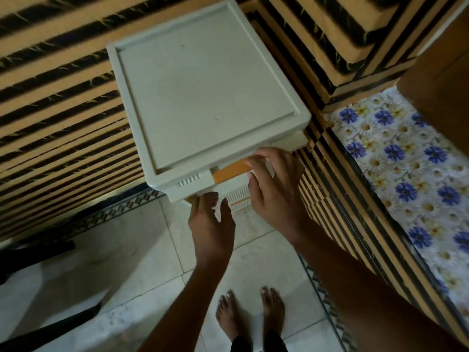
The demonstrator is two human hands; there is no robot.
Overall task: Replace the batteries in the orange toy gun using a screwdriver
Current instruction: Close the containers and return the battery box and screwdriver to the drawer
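Note:
A pale grey plastic drawer unit (205, 90) stands on the floor below me, seen from above. Its top drawer front has an orange handle strip (229, 171). My right hand (274, 189) lies over the right end of that strip, fingers curled over the drawer's top edge. My left hand (212, 224) reaches to the lower drawer front at the unit's bottom left corner, fingers bent against it. No toy gun, screwdriver or batteries are in sight.
Striped orange and black panels (63, 118) surround the unit at left and behind. A floral-covered shelf (396, 161) runs along the right. My bare feet (250, 316) stand on pale floor tiles. Dark objects (35, 252) lie at the left edge.

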